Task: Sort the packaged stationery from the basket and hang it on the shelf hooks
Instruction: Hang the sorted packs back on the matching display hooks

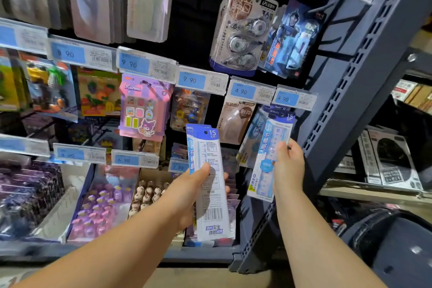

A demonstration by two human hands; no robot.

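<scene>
Up close at the shelf's (203, 258) right edge, my left hand (187, 194) grips stacked ruler packs (211, 154) while my right hand (289, 168) clasps a single ruler pack (268, 145) by the upright (364, 58).

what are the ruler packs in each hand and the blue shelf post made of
Left-hand ruler pack: looks like thin glossy plastic film, printed white and blue; light glints on it.
Right-hand ruler pack: clear glossy sleeve, the pale blue ruler shows through; ruler probably plastic.
Shelf post: likely painted metal, matte blue-grey, with punched slot rows.
</scene>
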